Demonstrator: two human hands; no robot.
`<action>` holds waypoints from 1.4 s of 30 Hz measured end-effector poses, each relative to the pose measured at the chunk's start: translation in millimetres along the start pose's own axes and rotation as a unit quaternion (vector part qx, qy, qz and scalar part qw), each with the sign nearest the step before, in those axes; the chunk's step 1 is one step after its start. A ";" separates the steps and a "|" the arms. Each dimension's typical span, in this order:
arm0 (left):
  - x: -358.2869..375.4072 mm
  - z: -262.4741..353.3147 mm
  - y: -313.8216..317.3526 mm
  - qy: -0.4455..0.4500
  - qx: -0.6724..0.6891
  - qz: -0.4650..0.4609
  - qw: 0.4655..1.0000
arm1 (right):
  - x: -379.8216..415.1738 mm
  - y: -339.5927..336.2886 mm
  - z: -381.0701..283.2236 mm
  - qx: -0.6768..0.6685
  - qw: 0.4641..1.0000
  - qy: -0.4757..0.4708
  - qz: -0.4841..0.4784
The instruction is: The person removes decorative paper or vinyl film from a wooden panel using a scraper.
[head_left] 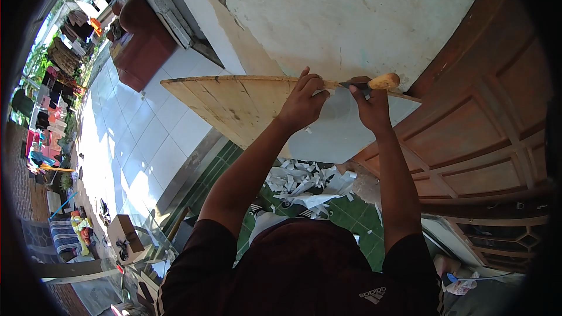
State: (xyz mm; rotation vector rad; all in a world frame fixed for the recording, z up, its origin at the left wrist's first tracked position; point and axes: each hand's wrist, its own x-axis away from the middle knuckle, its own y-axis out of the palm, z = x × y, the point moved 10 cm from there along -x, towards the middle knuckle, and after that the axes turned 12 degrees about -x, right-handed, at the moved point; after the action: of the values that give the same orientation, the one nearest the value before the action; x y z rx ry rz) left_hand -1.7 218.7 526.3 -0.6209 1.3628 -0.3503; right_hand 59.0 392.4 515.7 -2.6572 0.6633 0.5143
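Note:
A wooden board point(234, 102) stands on edge in front of me, bare wood on its left part and a pale grey-white surface layer point(339, 123) on its right. My left hand point(302, 102) is closed at the top edge, fingers curled over it and thumb on the near side. In my right hand point(372, 105) is a wooden-handled scraper point(385, 81). Its dark blade points left along the top edge, with the tip a short way from my left hand. Fingers partly hide the blade.
Torn white strips point(307, 184) lie heaped on the green tiled floor point(369, 222) below the board. A panelled wooden door point(456, 131) is at the right, a worn wall point(351, 17) behind. Farther left are a brown armchair point(140, 47) and a cardboard box point(124, 234).

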 end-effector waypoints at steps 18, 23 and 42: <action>26.1 -4.6 -15.9 -0.062 -0.192 0.098 0.974 | -1.1 0.7 -6.5 0.020 1.000 -0.007 0.018; 36.6 -4.0 -13.9 -0.088 -0.195 0.096 0.972 | -0.2 1.1 -5.3 0.032 0.999 -0.005 0.022; 84.6 -60.5 49.3 -0.600 0.405 -0.010 0.690 | -43.6 -15.9 -28.8 0.087 0.994 -0.029 0.055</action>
State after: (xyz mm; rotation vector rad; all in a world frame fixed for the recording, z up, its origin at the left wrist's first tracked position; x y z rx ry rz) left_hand -50.4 196.6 424.3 -0.0074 -0.1459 -0.3981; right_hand 38.6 410.0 563.1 -2.4435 0.8026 0.5362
